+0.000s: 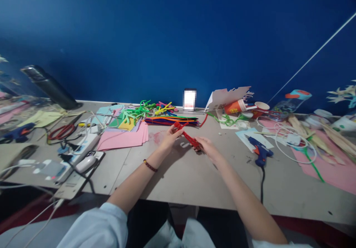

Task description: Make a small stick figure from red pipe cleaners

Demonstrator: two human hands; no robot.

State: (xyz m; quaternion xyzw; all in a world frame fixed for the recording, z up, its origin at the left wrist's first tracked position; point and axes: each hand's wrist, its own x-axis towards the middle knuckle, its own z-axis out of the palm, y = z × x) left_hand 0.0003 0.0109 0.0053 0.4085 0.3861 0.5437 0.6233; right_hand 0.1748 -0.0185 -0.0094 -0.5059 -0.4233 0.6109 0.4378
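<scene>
A red strip-like piece (189, 137), apparently of twisted pipe cleaners, stretches between my two hands above the table. My left hand (172, 134) has its fingers closed on the upper left end, where a thin red end sticks out. At the lower right end, my right hand (204, 146) pinches the same piece. Just behind the hands lies a bundle of coloured pipe cleaners (167, 121). A single red pipe cleaner (204, 120) rests to the right of that bundle.
Pink paper (122, 139) and green twisted pieces (130, 113) lie left, near a power strip (80, 151). A phone (190, 100) stands against the wall. Rightward are a blue glue gun (260, 151), paper cups (235, 107) and a coiled white cable (295, 139).
</scene>
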